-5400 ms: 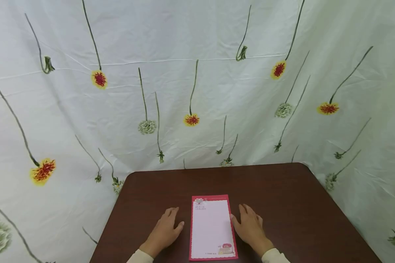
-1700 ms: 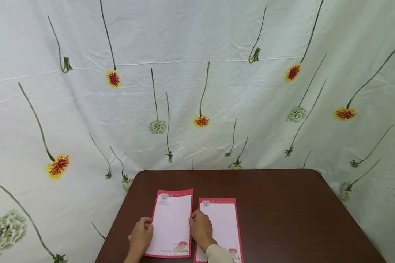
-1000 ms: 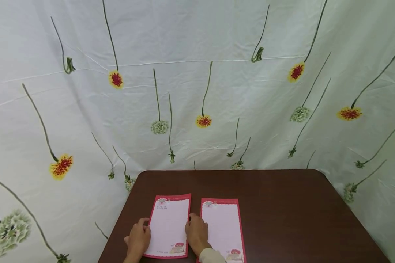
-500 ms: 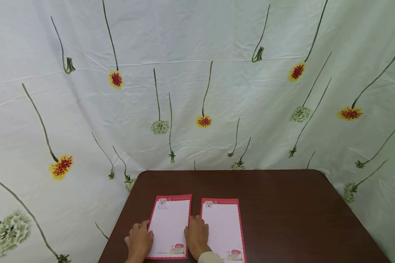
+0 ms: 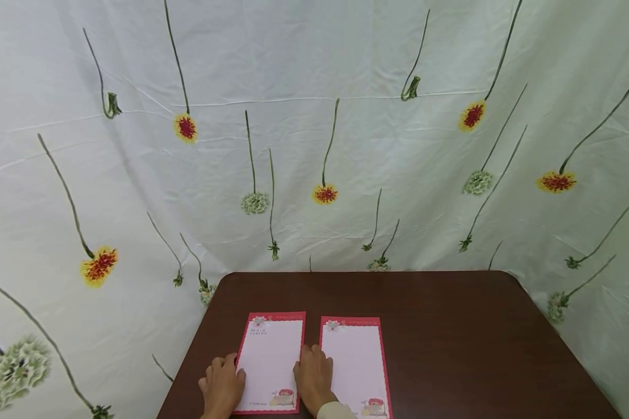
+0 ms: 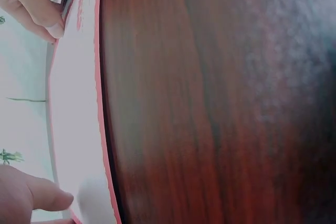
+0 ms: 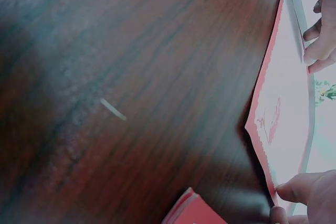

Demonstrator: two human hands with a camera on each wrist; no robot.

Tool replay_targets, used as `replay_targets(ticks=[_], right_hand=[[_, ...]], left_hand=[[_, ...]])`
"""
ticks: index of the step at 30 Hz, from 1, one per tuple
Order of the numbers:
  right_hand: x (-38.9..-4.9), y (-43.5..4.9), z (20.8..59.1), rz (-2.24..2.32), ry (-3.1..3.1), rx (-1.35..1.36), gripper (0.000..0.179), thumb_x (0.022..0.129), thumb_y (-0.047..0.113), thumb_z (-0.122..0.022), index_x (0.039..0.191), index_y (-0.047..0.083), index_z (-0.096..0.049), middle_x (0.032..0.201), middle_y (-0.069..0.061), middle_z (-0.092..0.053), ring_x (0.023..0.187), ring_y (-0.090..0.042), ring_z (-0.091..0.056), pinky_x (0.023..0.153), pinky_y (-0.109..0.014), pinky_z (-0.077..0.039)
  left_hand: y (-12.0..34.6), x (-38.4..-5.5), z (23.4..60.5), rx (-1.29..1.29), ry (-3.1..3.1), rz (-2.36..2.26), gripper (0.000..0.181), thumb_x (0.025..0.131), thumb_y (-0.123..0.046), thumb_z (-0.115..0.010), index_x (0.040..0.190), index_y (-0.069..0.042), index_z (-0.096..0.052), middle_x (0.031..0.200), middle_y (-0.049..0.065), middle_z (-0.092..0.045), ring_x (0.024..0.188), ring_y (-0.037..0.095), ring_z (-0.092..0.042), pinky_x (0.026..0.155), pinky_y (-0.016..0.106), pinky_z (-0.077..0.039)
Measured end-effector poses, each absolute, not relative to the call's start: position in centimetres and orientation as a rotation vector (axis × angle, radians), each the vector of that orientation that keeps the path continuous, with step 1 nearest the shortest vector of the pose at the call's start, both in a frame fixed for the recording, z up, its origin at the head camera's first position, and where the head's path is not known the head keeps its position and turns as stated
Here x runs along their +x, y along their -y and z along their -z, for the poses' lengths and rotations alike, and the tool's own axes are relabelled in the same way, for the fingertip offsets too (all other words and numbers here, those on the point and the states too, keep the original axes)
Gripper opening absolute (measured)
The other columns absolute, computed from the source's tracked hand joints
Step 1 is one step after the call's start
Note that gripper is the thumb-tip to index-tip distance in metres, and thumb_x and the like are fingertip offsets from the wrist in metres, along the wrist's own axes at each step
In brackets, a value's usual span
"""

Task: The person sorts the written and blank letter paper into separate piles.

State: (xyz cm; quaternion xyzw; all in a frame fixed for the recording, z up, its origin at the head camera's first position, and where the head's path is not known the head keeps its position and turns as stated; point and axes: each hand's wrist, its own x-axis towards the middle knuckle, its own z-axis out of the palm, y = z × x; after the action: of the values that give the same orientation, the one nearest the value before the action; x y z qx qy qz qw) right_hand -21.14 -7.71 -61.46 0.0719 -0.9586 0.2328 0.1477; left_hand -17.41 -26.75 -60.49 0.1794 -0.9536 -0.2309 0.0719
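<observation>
A sheet of notepaper (image 5: 269, 364) with a red border, small writing at its top left and a printed picture at its bottom right lies between my hands. In the head view, my left hand (image 5: 222, 384) is at its left edge and my right hand (image 5: 314, 375) at its right edge. The wrist views show thumb on top and fingers beneath at each edge, so both hands pinch it. The sheet's near edge (image 7: 260, 85) stands slightly off the tabletop. To the right lies a matching notepad (image 5: 353, 364) without writing, partly covered by my right hand and sleeve; its corner looks layered.
Dark brown wooden table (image 5: 451, 337) with rounded far corners carries both papers. A small pale sliver (image 7: 113, 109) lies on the wood in the right wrist view. Behind the table hangs a white curtain (image 5: 293, 145) printed with flowers.
At first both hands lay open beside one written-on sheet; later that sheet is left of the pad, gripped by both hands. Lately it has come down slightly toward the table and my hands hardly move.
</observation>
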Motion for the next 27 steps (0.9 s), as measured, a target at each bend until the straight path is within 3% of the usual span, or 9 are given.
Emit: replay_targets(ticks=[9,18,27], right_hand=[[-21.7,6.3,60.0,-0.773,2.742,0.188,0.023,0.088,0.017,-0.081,0.105,0.001,-0.076,0.088,-0.012,-0.068,0.082,-0.031,-0.068,0.069,-0.047,-0.046],[-23.6,1.8,59.2,-0.727,2.631,0.124,0.03,0.087,0.017,-0.081,0.113,0.002,-0.077,0.095,-0.012,-0.067,0.087,-0.029,-0.064,0.066,-0.041,-0.04],[-24.5,-4.9,59.5,-0.72,2.68,-0.053,0.031,0.089,0.019,-0.079,0.113,-0.001,-0.075,0.099,-0.014,-0.06,0.098,-0.035,-0.059,0.078,-0.05,-0.04]], left_hand=[[25.4,-18.2,60.5,0.49,2.816,0.761,0.052,0.093,-0.016,-0.065,0.135,0.012,-0.055,0.128,0.035,-0.048,0.12,0.054,-0.045,0.093,0.066,-0.033],[22.5,-19.2,59.6,0.298,2.789,0.803,0.046,0.091,-0.016,-0.071,0.13,0.006,-0.062,0.126,0.03,-0.051,0.116,0.048,-0.048,0.089,0.062,-0.036],[18.5,-20.1,59.6,0.084,2.784,0.817,0.041,0.09,-0.015,-0.072,0.127,0.001,-0.068,0.123,0.022,-0.054,0.112,0.044,-0.051,0.081,0.054,-0.038]])
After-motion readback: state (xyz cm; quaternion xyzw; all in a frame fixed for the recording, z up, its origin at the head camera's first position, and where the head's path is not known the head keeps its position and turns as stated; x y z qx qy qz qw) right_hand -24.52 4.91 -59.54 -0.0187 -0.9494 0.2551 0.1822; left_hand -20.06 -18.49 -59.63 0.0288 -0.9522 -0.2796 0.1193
